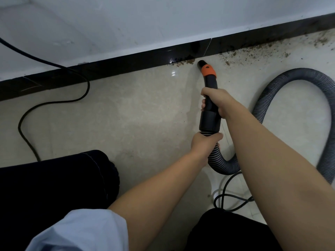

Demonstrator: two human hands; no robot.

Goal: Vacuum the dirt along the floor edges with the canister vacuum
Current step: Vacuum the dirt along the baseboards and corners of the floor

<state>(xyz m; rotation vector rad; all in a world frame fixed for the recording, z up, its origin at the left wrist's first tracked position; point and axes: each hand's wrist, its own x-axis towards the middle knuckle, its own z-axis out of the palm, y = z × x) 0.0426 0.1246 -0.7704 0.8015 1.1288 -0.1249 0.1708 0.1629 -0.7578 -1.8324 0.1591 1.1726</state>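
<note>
Right hand (218, 101) around nozzle (208, 84), left hand (204, 142) around hose (217, 160) — dirt (183, 62) at baseboard (108, 67).

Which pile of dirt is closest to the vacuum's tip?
The small brown dirt clump against the black baseboard, just left of the nozzle. The other dirt is scattered farther right.

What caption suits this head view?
Both hands, right hand and left hand, aim the vacuum nozzle at dirt along the black baseboard.
</note>
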